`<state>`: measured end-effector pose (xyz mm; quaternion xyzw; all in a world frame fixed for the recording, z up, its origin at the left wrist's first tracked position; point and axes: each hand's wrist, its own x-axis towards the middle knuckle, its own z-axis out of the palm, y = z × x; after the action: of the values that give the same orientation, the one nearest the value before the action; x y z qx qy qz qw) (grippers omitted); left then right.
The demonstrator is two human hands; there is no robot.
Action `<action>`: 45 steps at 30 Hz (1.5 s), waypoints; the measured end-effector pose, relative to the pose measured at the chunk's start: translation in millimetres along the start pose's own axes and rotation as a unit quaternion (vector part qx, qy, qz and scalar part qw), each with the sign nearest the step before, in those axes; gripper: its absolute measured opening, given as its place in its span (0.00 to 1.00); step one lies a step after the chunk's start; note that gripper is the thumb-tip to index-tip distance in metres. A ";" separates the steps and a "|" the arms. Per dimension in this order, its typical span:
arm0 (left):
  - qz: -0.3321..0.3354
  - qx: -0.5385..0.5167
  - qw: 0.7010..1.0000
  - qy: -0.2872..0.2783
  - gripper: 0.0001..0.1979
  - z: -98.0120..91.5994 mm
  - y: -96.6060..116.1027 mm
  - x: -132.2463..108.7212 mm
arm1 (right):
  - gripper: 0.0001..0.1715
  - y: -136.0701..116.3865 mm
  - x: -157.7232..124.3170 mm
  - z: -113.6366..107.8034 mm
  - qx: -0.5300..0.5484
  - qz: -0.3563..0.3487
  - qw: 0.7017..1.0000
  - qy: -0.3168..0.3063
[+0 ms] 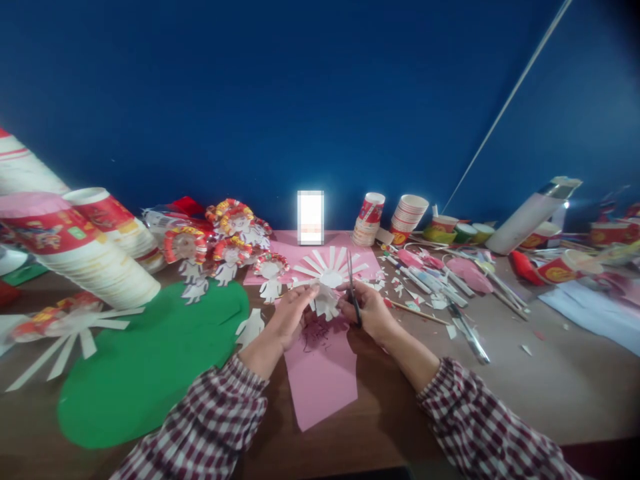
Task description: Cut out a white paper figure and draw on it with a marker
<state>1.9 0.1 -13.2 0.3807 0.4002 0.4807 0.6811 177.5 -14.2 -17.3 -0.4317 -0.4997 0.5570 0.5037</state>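
Observation:
My left hand (293, 313) is closed on the edge of a small white paper cutout (326, 301) with a jagged lower edge. My right hand (371, 312) grips a pair of dark scissors (351, 287), blades pointing up and away from me. Its fingertips also touch the cutout's right side. Behind the cutout, white paper strips (320, 261) fan out from a cut paper cup; whether the two pieces are joined I cannot tell. Below my hands lies a pink sheet (323, 380) with dark scribbles or scraps, partly hidden.
Left, a green paper shape (155, 360) lies beside stacked paper cups (95, 257) and several figures with red-yellow rings (185, 245). Further cup stacks (410, 212) stand at the back. Pens (425, 280), scraps and a cutter knife (470, 333) lie to the right.

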 end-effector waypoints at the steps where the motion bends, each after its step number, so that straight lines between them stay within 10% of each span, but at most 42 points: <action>1: 0.002 0.012 1.000 -0.015 0.13 2.2 1.8 -1.4 | 0.20 0.1 -0.4 0.8 -0.003 -0.003 1.000 -0.005; 20: -0.027 0.002 1.000 0.015 0.13 6.0 3.9 -4.1 | 0.19 -3.6 -7.5 8.0 -0.113 -0.026 0.993 -0.013; 45: -0.026 -0.196 0.980 0.026 0.08 3.1 8.0 -2.8 | 0.15 -0.9 -11.4 5.3 -0.445 -0.083 0.891 -0.033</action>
<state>1.3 -1.0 -4.3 0.2165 0.3257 0.5417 0.7440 173.8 -26.2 -15.9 -0.5492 -0.7457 0.2464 0.2857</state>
